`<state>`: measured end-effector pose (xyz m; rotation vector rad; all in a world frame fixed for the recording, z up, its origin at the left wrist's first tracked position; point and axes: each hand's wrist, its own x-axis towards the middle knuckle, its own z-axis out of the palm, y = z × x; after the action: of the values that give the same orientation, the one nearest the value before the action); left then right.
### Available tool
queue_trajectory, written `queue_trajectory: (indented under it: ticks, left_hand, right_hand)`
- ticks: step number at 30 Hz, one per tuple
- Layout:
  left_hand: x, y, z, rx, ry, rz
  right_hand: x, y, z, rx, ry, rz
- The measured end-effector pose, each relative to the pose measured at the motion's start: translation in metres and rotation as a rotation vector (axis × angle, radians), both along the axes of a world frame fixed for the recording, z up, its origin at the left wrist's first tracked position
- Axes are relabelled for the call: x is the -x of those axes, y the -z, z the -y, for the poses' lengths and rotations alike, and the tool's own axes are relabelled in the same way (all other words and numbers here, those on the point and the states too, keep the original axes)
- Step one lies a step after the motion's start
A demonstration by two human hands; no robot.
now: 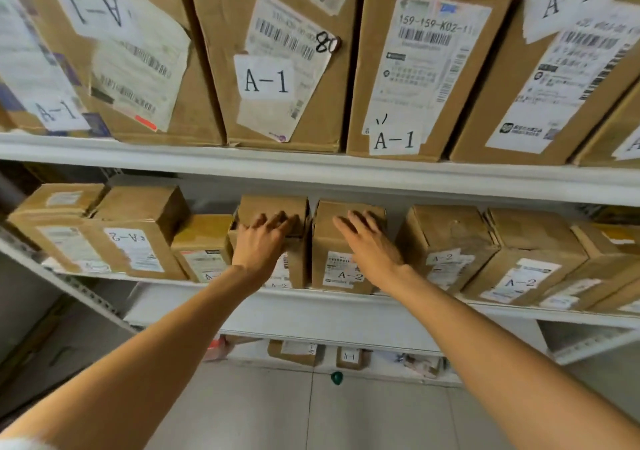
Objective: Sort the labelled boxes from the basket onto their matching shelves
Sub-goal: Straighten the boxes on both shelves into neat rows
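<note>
Two bare forearms reach forward and up from the bottom corners over the grey tiled floor (277,415), converging on the middle shelf, and neither wrist is twisted.

The left hand (263,245) lies against the front of a small brown cardboard box (277,205). Its grip is spread: the fingers are fanned and lightly bent over the top front edge, and the thumb is at the box's left corner. It pinches nothing that I can see.

The right hand (370,245) rests flat on the neighbouring brown cardboard box with an A-2 label (330,238), fingers straight and together, pointing up and to the left across its top.

Both boxes stand on the white metal middle shelf (311,302), touching side by side among other A-2 boxes. Their labelled faces point outward, and their length seems to run back into the shelf. Each lies directly ahead of its own hand, so the likely move is a straight push inward to seat them; the left box looks slightly askew.

Above, the white upper shelf (311,169) carries large cardboard cartons marked A-1 (277,68). The basket is not in view.
</note>
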<state>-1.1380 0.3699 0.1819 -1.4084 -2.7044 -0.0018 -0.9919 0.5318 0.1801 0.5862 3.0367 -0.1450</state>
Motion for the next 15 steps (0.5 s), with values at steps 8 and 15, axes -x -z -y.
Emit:
queue_trajectory:
  ticks: [8, 15]
  left_hand:
    - [-0.017, 0.002, -0.025, -0.149, 0.096, 0.050]
    - [-0.022, -0.002, -0.027, -0.157, 0.134, 0.134]
  right_hand:
    - [-0.021, 0.002, -0.018, -0.050, 0.069, -0.002]
    - [-0.023, -0.012, -0.017, -0.090, 0.019, -0.051]
